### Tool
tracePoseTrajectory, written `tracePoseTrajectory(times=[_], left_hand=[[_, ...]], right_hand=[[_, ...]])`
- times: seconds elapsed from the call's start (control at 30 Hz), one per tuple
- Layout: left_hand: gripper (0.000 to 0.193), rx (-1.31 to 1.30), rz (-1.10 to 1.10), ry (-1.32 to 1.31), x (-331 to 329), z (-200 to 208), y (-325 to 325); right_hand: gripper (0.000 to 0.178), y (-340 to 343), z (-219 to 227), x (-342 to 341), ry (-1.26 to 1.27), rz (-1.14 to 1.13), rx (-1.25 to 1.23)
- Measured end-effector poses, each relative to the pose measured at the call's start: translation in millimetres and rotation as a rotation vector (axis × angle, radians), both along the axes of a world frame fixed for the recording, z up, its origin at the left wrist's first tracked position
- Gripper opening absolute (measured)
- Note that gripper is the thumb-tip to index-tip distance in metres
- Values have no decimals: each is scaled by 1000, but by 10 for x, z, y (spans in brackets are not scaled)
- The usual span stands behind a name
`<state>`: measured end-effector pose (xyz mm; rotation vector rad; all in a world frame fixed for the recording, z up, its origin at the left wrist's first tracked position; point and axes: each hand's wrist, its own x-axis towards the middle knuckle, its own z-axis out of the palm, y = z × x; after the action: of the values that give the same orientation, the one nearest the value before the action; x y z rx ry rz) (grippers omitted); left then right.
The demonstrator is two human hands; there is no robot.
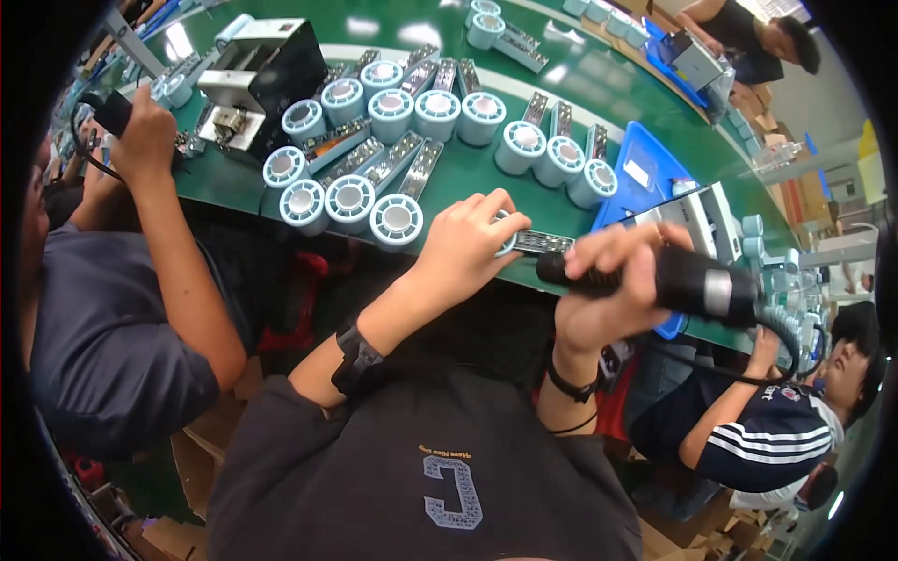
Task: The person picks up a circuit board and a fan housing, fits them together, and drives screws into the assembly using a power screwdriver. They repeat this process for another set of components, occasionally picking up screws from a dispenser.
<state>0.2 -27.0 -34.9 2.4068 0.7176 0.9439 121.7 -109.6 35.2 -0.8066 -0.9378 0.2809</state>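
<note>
My left hand (472,238) is closed around a light-blue round housing (506,245) at the near edge of the green table. A narrow strip with small metallic parts (544,241) sticks out from that housing to the right. In my right hand (608,290), slightly smeared by motion, is a black corded electric screwdriver (706,285), lying nearly level with its narrow end towards the strip. Whether that end touches the strip cannot be told. Beyond my left hand, several similar light-blue housings (396,220) with strips stand in rows.
A blue tray (636,154) lies beyond my right hand, beside a white-and-black boxy device (697,220). A black-and-silver machine (267,84) stands at the back left. Co-workers sit close on both sides; the left one's hand (148,140) grips a black tool. The green table (224,192) curves across.
</note>
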Motion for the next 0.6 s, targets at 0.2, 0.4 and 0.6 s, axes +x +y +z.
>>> tracePoseTrajectory(times=[0.2, 0.4, 0.6], left_hand=[[33, 314, 143, 71, 86, 17, 164], [42, 430, 208, 101, 234, 42, 96], [56, 194, -39, -15, 882, 223, 143]], right_hand=[[38, -71, -136, 238, 156, -169, 177], [33, 169, -144, 656, -101, -426, 8], [29, 54, 73, 892, -308, -11, -103]])
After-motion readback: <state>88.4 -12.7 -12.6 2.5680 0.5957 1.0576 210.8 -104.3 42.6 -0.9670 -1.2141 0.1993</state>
